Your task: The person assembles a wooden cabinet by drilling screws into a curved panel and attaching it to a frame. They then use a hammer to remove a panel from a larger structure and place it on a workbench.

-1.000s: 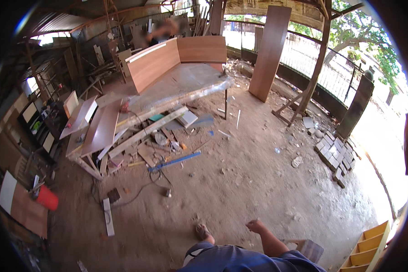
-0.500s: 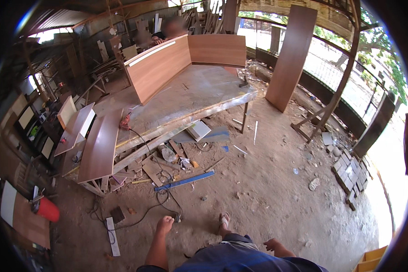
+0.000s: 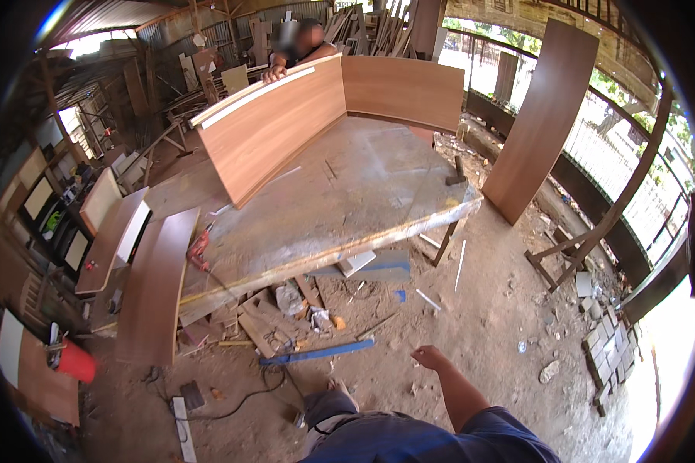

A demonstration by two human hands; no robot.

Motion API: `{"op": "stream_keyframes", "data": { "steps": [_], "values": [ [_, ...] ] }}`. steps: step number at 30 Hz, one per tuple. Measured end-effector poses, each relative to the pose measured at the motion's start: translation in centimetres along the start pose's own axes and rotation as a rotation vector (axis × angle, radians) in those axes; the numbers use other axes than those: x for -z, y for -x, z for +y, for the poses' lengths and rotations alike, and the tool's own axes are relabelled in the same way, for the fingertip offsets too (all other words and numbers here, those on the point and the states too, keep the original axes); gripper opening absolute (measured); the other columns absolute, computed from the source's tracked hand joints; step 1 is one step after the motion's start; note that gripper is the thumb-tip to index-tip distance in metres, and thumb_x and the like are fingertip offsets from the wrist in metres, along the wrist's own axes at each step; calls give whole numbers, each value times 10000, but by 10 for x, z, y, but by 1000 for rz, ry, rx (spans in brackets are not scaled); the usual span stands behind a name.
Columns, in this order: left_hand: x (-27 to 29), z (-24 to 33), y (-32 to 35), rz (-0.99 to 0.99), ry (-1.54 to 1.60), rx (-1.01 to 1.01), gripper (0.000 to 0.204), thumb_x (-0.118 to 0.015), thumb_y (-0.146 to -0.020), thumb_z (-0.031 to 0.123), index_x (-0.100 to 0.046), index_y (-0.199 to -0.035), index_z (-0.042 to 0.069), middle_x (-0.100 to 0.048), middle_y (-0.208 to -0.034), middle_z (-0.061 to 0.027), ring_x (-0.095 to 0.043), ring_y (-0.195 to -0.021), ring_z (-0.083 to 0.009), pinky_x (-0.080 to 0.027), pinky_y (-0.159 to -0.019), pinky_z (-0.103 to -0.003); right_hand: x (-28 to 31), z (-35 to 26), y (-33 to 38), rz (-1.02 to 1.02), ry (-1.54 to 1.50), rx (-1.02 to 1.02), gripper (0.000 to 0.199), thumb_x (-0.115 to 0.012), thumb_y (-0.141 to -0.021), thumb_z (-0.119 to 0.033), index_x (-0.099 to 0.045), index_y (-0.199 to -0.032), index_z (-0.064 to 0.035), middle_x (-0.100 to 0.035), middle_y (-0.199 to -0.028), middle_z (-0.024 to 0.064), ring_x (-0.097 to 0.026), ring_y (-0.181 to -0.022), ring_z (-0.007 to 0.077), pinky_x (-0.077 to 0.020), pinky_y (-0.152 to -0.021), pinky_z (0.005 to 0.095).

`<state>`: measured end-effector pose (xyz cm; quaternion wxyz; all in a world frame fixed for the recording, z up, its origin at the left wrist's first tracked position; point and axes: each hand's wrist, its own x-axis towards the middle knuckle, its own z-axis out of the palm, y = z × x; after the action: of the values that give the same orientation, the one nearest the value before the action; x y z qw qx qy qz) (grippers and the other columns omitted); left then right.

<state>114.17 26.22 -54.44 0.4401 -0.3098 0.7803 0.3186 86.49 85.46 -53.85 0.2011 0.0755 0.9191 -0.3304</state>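
Observation:
My right hand [image 3: 430, 357] is held out over the dirt floor in front of me, its fingers loosely curled together with nothing visible in them. My left hand is out of the picture. Ahead stands a large worn worktable [image 3: 347, 181], beyond the hand's reach. Upright on it are two joined brown wood-grain panels [image 3: 274, 123], one with a pale strip along its upper edge. A co-worker's hand [image 3: 274, 72] rests on that panel's top edge. A red power drill [image 3: 199, 248] lies on the table's left end, beside a flat brown board [image 3: 153, 289].
A tall brown panel [image 3: 540, 119] leans upright at the right, near a wooden prop [image 3: 602, 208]. Paving blocks [image 3: 610, 351] are stacked farther right. Wood scraps, a blue strip [image 3: 316, 353] and a dark cable [image 3: 243, 405] lie on the floor. A red bucket [image 3: 76, 361] stands left.
I have stepped closer to the table. My right hand has swung forward, while my left hand has gone out of view. The co-worker now shows more clearly behind the upright panel.

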Motion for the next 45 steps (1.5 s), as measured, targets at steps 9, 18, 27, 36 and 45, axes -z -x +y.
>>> {"op": "stream_keyframes", "data": {
  "steps": [9, 18, 27, 36, 45],
  "values": [
    [125, 239, -166, -68, -251, -300, 292, -607, -971, 340, -763, -986, 94, -764, -977, -151, -735, -943, -328, -566, -813, -502, 95, -45, -146, 242, -482, -82, 383, -723, -961, -381, -768, -1163, -58, -789, -943, 106, -745, -830, 205, -577, -791, 367],
    [302, 579, -172, -179, 169, -539, 340, -696, -986, 342, -753, -946, 9, -712, -771, -73, -646, -644, -146, -535, -616, -324, 227, -89, -246, 488, -510, -179, 370, -720, -972, -368, -768, -1154, -50, -780, -904, 77, -715, -819, 150, -556, -757, 337],
    [279, 633, -151, 179, 82, -577, 422, -735, -914, 394, -745, -947, -26, -726, -796, -161, -684, -733, -239, -537, -713, -408, 438, -59, -438, 980, -101, -48, 501, -774, -902, -393, -705, -1240, -30, -749, -1117, 228, -706, -1043, 421, -553, -924, 460],
    [276, 628, -109, 436, 26, -328, 404, -731, -915, 385, -758, -968, -15, -740, -887, -233, -728, -831, -377, -546, -751, -459, 542, -43, -557, 887, 279, -720, 520, -659, -911, -480, -645, -1355, -209, -544, -1502, 89, -473, -1390, 335, -332, -1114, 575],
    [326, 661, -101, 680, 41, -357, 358, -734, -925, 338, -747, -952, -18, -717, -825, -238, -722, -774, -345, -536, -700, -445, 548, -53, -557, 725, 294, -770, 371, -650, -910, -433, -704, -1213, -226, -594, -1362, 113, -536, -1250, 330, -404, -1033, 510]
  ]
}}
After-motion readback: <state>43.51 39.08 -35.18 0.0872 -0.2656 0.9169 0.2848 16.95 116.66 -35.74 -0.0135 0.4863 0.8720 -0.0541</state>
